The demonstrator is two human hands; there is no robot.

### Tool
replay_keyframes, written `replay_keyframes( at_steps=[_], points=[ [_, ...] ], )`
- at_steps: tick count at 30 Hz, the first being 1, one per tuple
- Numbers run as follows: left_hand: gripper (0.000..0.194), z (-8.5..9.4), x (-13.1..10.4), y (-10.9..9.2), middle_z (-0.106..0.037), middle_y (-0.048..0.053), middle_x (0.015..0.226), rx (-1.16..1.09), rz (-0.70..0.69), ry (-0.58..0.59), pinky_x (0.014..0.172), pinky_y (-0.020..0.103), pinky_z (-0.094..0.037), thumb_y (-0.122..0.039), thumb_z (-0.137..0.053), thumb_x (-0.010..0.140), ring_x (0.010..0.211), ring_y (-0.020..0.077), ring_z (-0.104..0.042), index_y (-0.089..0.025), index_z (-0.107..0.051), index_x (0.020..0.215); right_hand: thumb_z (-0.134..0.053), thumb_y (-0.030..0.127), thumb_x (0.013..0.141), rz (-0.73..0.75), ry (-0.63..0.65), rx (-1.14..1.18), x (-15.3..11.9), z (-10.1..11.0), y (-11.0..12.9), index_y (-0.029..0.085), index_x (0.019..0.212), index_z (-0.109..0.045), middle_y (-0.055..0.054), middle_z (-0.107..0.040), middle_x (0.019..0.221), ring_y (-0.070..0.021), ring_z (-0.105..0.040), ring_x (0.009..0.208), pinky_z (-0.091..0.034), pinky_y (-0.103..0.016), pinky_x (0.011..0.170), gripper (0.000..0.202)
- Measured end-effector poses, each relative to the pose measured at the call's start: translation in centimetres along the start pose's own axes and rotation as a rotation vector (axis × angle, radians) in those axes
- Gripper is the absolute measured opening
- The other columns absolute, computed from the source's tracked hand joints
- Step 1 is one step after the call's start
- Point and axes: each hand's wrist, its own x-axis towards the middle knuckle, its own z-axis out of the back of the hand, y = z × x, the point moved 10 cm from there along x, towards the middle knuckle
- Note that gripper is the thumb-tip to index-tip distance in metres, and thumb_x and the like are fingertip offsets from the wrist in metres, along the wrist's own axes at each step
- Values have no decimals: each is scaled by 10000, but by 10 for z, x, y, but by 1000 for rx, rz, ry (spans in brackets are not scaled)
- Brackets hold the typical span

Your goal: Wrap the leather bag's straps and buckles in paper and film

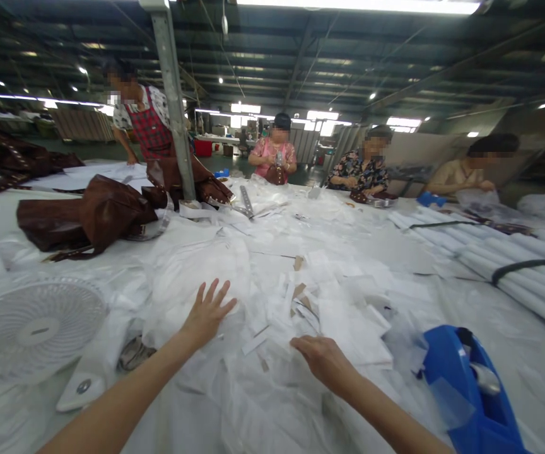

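Film (178, 271), white, thin and wrinkled, lies heaped under the left grip (206, 315), whose fingers are spread; the heap's long axis is unclear. Beyond the right grip (322, 360), flat white sheets (351, 309) point away lengthwise; its fingers bend, whether pinching anything I cannot tell.

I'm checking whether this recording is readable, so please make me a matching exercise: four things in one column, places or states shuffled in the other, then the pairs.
Things:
1. Left hand
2. Right hand
3. Fan
4. White rolls

Places or states:
A. Bound with dark straps
B. Fingers bunched together
C. At the picture's left edge
D. Fingers spread, over white sheets

Pairs: 1-D, 2-B, 3-C, 4-A
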Motion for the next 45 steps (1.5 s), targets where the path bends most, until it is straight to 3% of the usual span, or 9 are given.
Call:
replay_keyframes(
  at_steps=[5, 9, 14, 18, 24, 27, 31, 36, 45],
  points=[
    [367, 39, 4, -33, -580, 120, 1244, -305, 107, 22, 974, 493, -379, -152, -486, 827, 1153, 308, -504, -231, -611, 1163, -373, 376, 927, -273, -192, 460, -10, 17, -16, 184, 881, -562, -91, -723, 877, -162, -688, 655, -518, -251, 547, 273],
    [247, 33, -7, -55, -699, 68, 835, -768, 291, 143, 723, 331, -476, -278, -482, 853, 759, 215, -635, -211, -673, 995, -626, 376, 799, -520, -325, 1014, -31, 15, -32, 201, 908, -527, -82, -721, 898, -184, -705, 779, -551, -270, 640, 229],
    [267, 10, -33, -82, -662, 47, 673, -1229, 624, 344, 484, 235, -411, -357, -548, 790, 524, 154, -604, -152, -646, 928, -697, 372, 725, -295, -295, 683, -58, 32, -11, 201, 1164, -512, -43, -729, 867, -215, -677, 854, -519, -333, 786, 506],
    [361, 9, -53, -110, -665, 72, 745, -1526, 839, 526, 493, 218, -435, -450, -604, 767, 588, 149, -634, -134, -597, 941, -612, 438, 794, -216, -112, 350, -82, 23, 4, 188, 835, -641, -59, -722, 795, -235, -676, 795, -512, -331, 757, 255],
    [628, 1, -74, -166, -633, 68, 819, -1943, 1098, 711, 691, 362, -538, -612, -706, 651, 719, 226, -686, -179, -483, 1048, -531, 398, 870, -91, -51, 328, -107, 23, 30, 211, 781, -595, -133, -572, 1297, -273, -510, 1222, -385, -422, 1025, 217],
    [718, -19, -73, -187, -658, 77, 860, -1945, 1189, 717, 631, 368, -533, -493, -760, 655, 697, 225, -675, -206, -394, 1203, -548, 383, 860, -19, 14, 293, -116, 23, 50, 219, 781, -616, -129, -488, 1382, -285, -456, 1271, -356, -449, 1047, 195],
    [603, -49, -50, -159, -625, 5, 657, -1674, 1307, 405, 490, 241, -439, -118, -780, 576, 523, 141, -585, -142, -513, 1116, -551, 384, 857, 28, 124, 229, -134, 20, 68, 227, 767, -646, -125, -459, 1404, -301, -433, 1287, -369, -461, 1033, 204],
    [266, -64, -2, -100, -539, -41, 536, -1578, 1277, 114, 457, 190, -370, -56, -674, 646, 442, 79, -505, -121, -592, 891, -552, 398, 855, -65, 148, 130, -161, 22, 45, 248, 770, -663, -101, -458, 1403, -305, -442, 1279, -377, -476, 1027, 205],
    [513, -57, 14, -51, -601, -23, 638, -1591, 1186, -168, 474, 184, -382, -69, -689, 634, 469, 75, -540, -127, -500, 1107, -555, 348, 832, -173, 1, 32, -180, 18, -13, 227, 751, -673, -136, -535, 1332, -306, -519, 1209, -436, -435, 978, 188]
  ],
)
